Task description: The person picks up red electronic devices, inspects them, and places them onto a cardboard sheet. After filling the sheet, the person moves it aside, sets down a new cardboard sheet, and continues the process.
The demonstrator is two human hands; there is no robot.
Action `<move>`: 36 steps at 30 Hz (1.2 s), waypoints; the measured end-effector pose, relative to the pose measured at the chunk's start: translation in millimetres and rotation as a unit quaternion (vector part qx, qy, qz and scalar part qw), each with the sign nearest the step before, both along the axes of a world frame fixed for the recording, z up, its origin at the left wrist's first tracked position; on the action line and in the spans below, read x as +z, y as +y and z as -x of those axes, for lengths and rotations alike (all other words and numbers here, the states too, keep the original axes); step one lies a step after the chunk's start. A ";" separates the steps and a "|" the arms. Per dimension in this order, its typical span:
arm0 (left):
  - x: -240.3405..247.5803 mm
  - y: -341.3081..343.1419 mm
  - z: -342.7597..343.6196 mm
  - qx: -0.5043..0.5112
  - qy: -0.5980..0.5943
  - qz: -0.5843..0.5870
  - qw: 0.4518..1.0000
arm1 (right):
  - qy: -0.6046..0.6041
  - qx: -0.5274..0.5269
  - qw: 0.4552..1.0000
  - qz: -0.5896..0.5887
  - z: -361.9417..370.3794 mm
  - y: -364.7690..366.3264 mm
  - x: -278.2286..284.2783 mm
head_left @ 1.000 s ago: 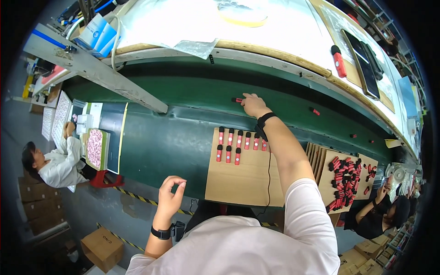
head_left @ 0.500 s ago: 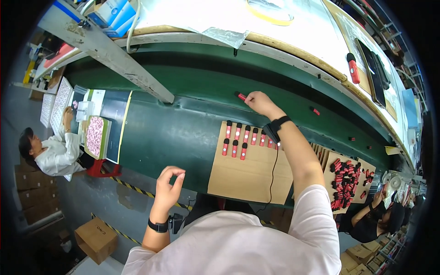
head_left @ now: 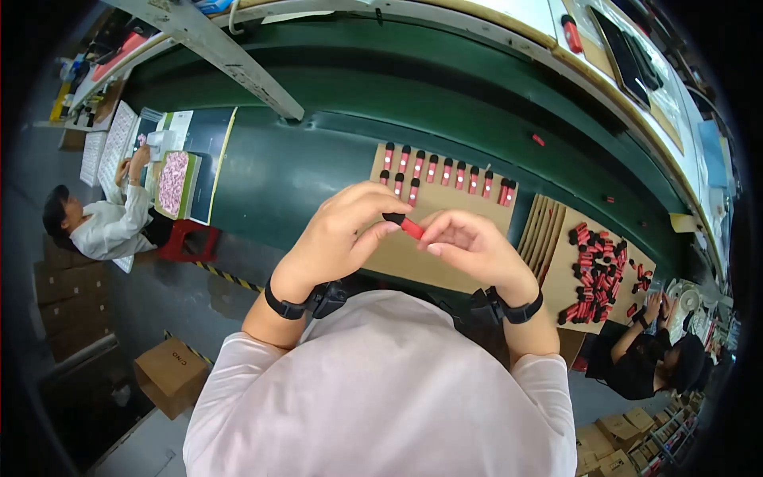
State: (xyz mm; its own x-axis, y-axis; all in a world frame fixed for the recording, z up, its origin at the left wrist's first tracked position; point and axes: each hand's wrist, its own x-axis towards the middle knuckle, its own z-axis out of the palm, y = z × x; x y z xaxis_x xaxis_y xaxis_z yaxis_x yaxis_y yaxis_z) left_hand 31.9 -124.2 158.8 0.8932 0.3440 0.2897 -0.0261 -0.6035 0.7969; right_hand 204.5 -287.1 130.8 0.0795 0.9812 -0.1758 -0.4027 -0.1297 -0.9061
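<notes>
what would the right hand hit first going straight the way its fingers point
The right hand would meet the small red-and-black piece, which it seems to touch, then probably the left hand; depth is unclear.

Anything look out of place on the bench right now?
Yes: a red tube lies slantwise on the green surface beyond the cardboard, apart from the neat rows. A second tube lies farther right. Both look stray.

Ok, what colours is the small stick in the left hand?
The stick is red with a black end, best seen in the head view.
</notes>
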 end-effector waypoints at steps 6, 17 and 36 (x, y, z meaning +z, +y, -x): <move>8.0 -28.9 3.1 -0.017 -0.057 0.068 0.996 | -0.151 -0.201 0.966 -0.066 39.3 -26.2 21.6; 15.1 -3.6 30.4 -0.079 -0.053 0.119 0.988 | -0.469 -0.262 0.822 -0.191 77.2 -10.4 24.7; 16.7 60.2 86.8 -0.171 -0.094 0.090 0.977 | -0.480 -0.295 0.806 -0.181 150.5 44.3 38.0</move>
